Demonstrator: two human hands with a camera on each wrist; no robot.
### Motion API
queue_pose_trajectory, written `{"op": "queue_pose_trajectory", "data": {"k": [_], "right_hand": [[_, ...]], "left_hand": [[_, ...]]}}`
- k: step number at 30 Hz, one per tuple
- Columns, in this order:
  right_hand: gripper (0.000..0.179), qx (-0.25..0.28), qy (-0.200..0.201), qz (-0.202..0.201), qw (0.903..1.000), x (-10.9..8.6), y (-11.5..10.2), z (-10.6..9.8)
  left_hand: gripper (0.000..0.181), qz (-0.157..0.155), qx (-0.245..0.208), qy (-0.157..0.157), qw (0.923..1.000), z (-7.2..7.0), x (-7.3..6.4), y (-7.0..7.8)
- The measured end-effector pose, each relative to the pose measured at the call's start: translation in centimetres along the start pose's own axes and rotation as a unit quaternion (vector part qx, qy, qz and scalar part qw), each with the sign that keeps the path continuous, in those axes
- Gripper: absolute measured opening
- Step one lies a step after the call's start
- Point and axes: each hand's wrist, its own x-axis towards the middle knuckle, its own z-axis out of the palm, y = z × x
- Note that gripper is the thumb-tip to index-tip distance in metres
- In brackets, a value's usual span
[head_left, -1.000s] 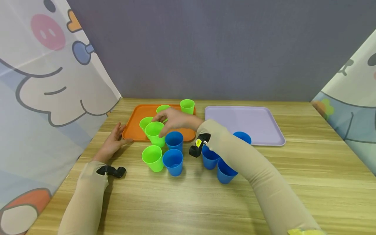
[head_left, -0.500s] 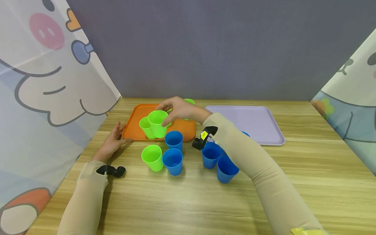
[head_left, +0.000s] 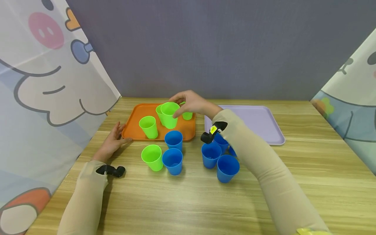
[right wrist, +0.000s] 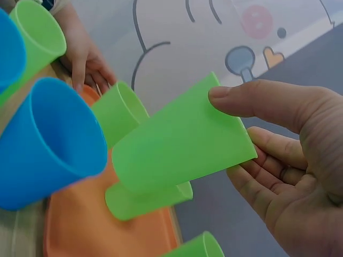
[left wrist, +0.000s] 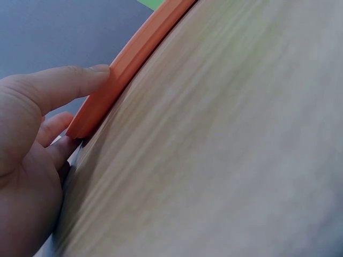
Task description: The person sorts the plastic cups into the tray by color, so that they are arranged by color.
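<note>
One green cup (head_left: 169, 117) is pinched at its rim by the thumb and fingers of the right hand (head_left: 191, 102), over the orange tray (head_left: 133, 129). The tray's corner is touched by the left hand (head_left: 110, 143), its fingers loosely extended. Between the hands, a second green cup (head_left: 149, 129) is seen; the lilac tray (head_left: 259, 122) is placed beyond the right.

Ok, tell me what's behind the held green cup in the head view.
Another green cup on the orange tray: its left side shows, but the held cup in the right hand covers the rest.
</note>
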Motion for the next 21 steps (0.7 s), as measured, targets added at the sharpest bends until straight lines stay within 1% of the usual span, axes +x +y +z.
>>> {"op": "queue_pose_trajectory", "data": {"k": [11, 15, 21], "right_hand": [[0.056, 0.027, 0.028, 0.028, 0.9988, -0.6, 2.7, -1.8], [0.056, 0.03, 0.036, 0.041, 0.998, -0.7, 3.5, -2.2], [0.062, 0.034, 0.043, 0.055, 0.997, -0.9, 4.8, -2.4]], "left_hand": [[0.105, -0.003, -0.004, -0.002, 1.0, 0.0, -0.2, 0.1], [0.105, -0.003, 0.003, -0.002, 1.0, -0.1, -0.2, 0.1], [0.106, -0.004, 0.005, -0.002, 1.0, -0.2, -0.3, -0.1]]}}
